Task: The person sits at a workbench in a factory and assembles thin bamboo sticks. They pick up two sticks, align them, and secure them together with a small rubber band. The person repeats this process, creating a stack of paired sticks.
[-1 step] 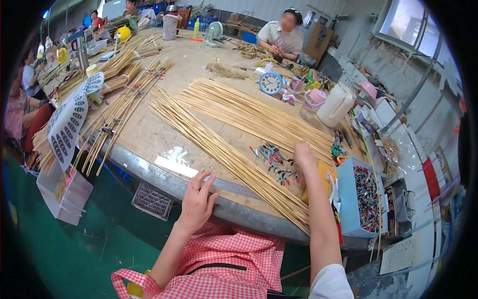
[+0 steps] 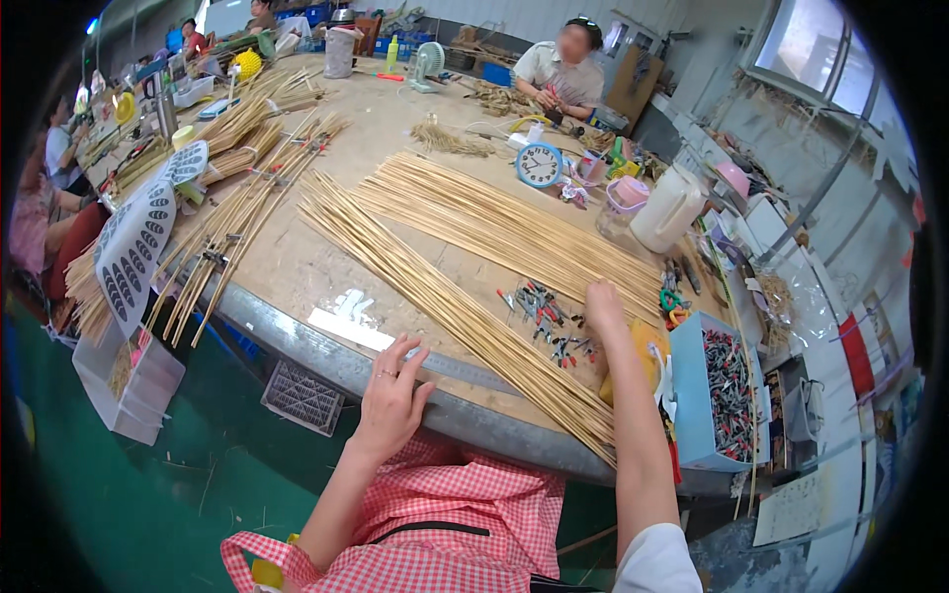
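left hand (image 2: 392,398) loosely spread; right hand (image 2: 604,304) by sticks (image 2: 514,229)

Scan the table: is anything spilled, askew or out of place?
Two spots: loose clips lie scattered near the right hand, outside the blue box holding similar ones, though whether spilled or set out I can't tell. At left, a leaf-patterned sheet hangs askew past the table edge, partly covering sticks.

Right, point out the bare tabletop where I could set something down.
The tabletop is bare between the diagonal stick bundle and the clipped sticks on its left, and farther back, left of the straw tuft. It is crowded around the right hand, with loose clips, stick ends and a blue box close by.
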{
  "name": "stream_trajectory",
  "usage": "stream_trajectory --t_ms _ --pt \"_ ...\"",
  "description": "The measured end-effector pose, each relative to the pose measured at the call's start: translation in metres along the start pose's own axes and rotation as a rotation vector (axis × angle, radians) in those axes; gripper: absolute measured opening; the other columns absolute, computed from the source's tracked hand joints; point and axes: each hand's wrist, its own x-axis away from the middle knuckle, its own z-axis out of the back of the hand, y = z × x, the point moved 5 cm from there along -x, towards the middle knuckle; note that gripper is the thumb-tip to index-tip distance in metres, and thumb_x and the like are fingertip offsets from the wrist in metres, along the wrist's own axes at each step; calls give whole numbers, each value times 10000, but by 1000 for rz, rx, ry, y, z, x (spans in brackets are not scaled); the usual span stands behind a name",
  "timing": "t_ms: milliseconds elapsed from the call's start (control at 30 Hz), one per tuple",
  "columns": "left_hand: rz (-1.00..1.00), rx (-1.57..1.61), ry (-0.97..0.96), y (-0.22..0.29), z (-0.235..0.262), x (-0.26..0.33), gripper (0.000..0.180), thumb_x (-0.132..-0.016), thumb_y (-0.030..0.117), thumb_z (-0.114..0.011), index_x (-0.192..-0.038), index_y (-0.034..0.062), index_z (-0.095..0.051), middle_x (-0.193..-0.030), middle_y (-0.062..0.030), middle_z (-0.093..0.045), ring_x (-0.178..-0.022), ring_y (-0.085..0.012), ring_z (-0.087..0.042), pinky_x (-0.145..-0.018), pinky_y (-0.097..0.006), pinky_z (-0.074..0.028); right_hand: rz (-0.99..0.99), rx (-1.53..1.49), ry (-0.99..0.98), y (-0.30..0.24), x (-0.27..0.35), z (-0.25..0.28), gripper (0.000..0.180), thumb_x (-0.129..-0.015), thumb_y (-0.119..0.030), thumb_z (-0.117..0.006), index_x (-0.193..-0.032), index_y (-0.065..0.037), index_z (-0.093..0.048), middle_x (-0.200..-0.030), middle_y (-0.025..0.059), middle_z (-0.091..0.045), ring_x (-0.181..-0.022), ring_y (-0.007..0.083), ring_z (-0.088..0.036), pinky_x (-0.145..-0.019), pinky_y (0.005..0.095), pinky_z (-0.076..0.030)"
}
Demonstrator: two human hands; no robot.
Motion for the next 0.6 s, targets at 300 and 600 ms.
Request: stream_trajectory --t_ms 300,600 --pt "-25 -46 -5 2 -2 1 377 -824 62 -635 -1179 -1 -526 -1248 -162 -496 -1222 -372 -452 -1013 -463 -374 -28 -102 174 -8 1 23 114 -788 6 -512 -804 29 -623 -954 198 -590 -909 372 -611 -735 466 -516" --pt "-16 -43 8 4 -1 0 315 -815 47 -644 -1123 24 -584 -1242 -149 -519 -1193 -362 -497 -972 -433 -429 51 -64 273 -8 -2 50 84 -779 5 -528 -824 5 -598 -952 158 -571 -860 356 -614 -713 456 -503"
